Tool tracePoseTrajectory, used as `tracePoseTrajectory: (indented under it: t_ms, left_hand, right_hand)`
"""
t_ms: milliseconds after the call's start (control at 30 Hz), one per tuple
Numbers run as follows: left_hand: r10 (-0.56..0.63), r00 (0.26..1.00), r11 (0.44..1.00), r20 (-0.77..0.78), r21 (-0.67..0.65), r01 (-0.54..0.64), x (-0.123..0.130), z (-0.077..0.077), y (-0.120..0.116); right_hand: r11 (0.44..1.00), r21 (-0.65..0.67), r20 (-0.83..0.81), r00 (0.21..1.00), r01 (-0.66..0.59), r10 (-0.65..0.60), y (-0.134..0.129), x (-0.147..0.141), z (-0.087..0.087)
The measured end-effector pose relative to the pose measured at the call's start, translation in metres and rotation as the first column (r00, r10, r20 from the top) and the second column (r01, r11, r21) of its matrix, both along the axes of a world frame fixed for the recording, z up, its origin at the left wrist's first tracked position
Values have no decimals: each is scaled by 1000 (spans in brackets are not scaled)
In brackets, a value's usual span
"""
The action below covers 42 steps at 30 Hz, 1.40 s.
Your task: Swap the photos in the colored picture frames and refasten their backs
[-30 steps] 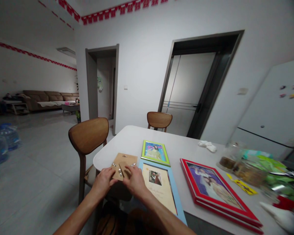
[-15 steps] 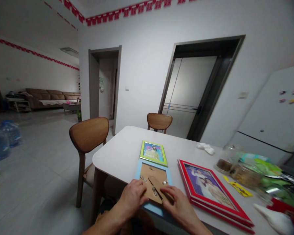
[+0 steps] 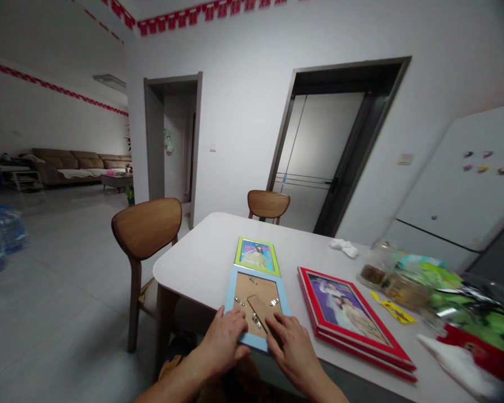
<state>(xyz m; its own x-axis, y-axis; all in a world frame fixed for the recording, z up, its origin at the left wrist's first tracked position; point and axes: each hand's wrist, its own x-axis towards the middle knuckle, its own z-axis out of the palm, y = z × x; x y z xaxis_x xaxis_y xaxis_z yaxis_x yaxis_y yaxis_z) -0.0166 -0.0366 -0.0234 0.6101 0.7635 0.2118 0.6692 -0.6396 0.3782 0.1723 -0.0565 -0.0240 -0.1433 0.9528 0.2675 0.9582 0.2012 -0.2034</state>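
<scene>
"Surface and room?"

"White-topped dining table, wooden chair at its near corner, sofa far off."

"Hands?"

"Both spread flat, no pinch. My left hand rests at the near edge of a face-down blue picture frame. My right hand lies at its near right corner, fingers on the cardboard backing."

"Which hand is nearer the easel strut?"

"Right. The frame's long axis runs straight ahead from between my hands."

"Around it?"

"Green frame touching its far end; red frame to the right."
</scene>
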Motion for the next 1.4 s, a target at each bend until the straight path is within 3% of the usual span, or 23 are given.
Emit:
tracePoseTrajectory:
  t_ms: [133, 367, 767, 1000, 1100, 1200, 1267, 1400]
  left_hand:
    - [5, 1000, 1000, 7, -25, -5, 2, -7, 1]
    - [23, 999, 999, 26, -43, -22, 1, -2, 0]
    - [50, 998, 998, -39, -43, -52, 2, 11, -3]
    - [58, 998, 997, -28, -39, -59, 3, 10, 0]
    - [56, 998, 997, -23, -47, -57, 3, 8, 3]
    - [62, 998, 997, -16, -34, -63, 2, 8, 4]
    - [64, 998, 998, -15, -27, -64, 2, 9, 3]
    - [69, 997, 997, -16, -38, -70, 2, 10, 2]
  right_hand:
    - [997, 38, 19, 998, -63, 63, -2, -6, 0]
    - [991, -28, 62, 989, -133, 134, 2, -21, 6]
    - [939, -116, 105, 937, -322, 334, -5, -9, 15]
    - [904, -109, 32, 907, -414, 420, -8, -2, 22]
    - [937, -74, -32, 940, -342, 341, 2, 5, 17]
    - [997, -11, -35, 996, -82, 82, 22, 11, 13]
    - [998, 10, 8, 998, 62, -62, 35, 16, 11]
    - [997, -16, 31, 996, 79, -79, 49, 21, 8]
